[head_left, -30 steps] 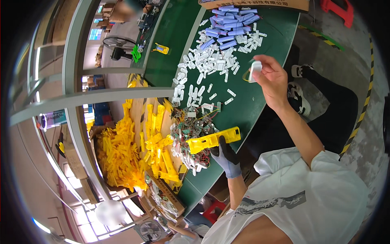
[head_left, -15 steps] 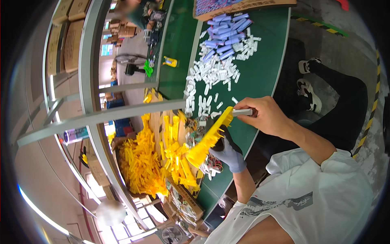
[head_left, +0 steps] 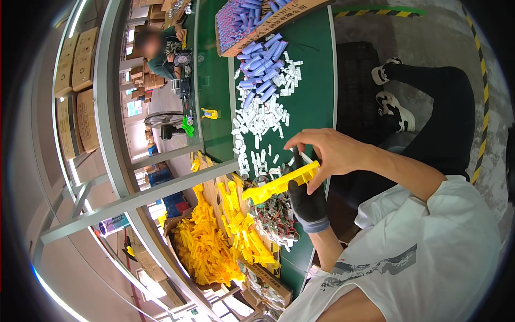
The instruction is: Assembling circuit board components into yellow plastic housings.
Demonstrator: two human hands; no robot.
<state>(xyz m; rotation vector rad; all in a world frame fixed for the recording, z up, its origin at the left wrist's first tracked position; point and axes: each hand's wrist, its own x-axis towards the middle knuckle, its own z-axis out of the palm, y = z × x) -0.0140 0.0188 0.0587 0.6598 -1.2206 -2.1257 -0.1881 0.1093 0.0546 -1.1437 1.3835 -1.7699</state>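
A long yellow plastic casing with ribs inside is held over the bench, slanting up to the right. My left hand, in a black and grey glove, is closed around its right part from below, partly hidden by the casing. My bare right hand curves over the same end, its thumb against the casing's edge and its fingers arched across the far side. Between the fingers and the casing shows a narrow strip of a white block; the rest of it is hidden.
Small white pieces and purple-blue cylinders lie heaped on the green bench, beside a cardboard box of cylinders. Yellow casings fill a box at left; wired parts lie nearby. A metal bar crosses the left side.
My right hand has brought the white block from beside the casing's end to against it, and now reaches over that end. The casing lies flatter. The whole view has shifted.
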